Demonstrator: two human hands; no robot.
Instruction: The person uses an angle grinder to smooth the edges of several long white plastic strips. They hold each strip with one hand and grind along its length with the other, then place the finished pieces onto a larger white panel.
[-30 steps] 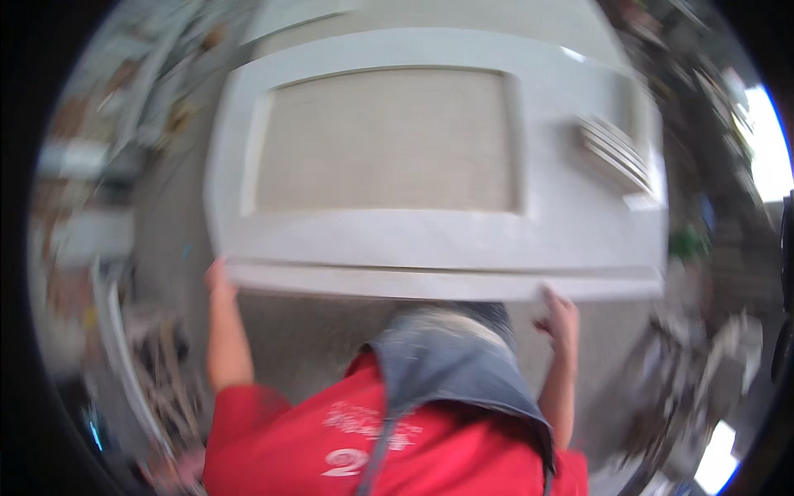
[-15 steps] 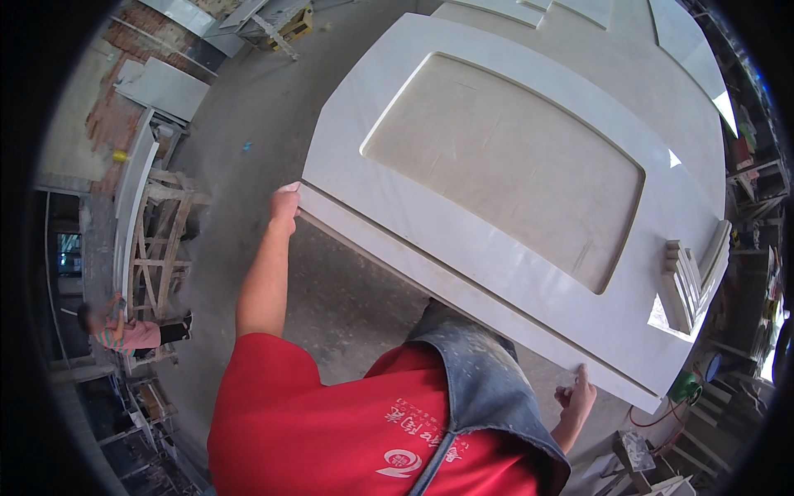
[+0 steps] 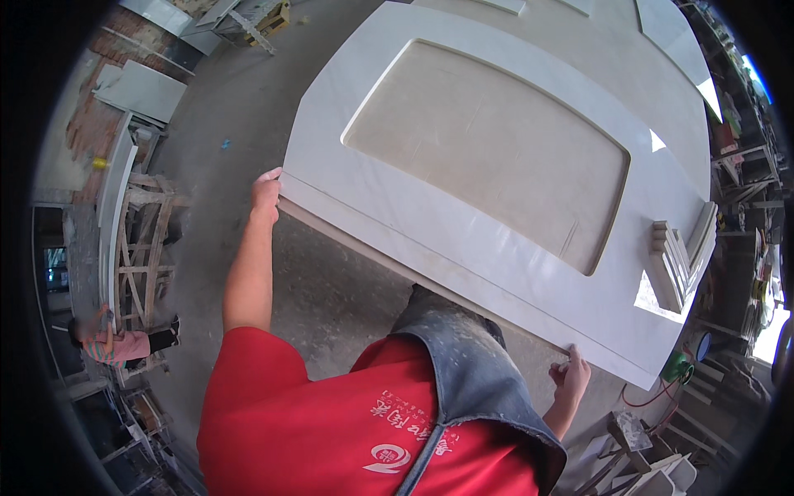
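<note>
A long, narrow white stone strip (image 3: 413, 255) lies along the near edge of a large white stone slab (image 3: 331, 107), with only a thin seam between them. My left hand (image 3: 265, 195) is closed round the strip's left end, its thumb side up at the corner. Near the right end, my right hand (image 3: 571, 374) pinches the strip's front edge, one fingertip on top and the other fingers curled below. A rounded rectangular opening or recess (image 3: 488, 157) fills the slab's middle.
Stacked moulded stone pieces (image 3: 674, 260) rest on the slab's right side. More pale panels (image 3: 674, 50) are at the far right. Wooden trestles (image 3: 145, 248) stand left, with another person (image 3: 124, 343) beside them. A green machine (image 3: 678, 368) with a red hose sits at lower right.
Both hands have pushed the strip away from me against the slab; the dark gap between them has narrowed to a thin seam. The whole view has shifted slightly.
</note>
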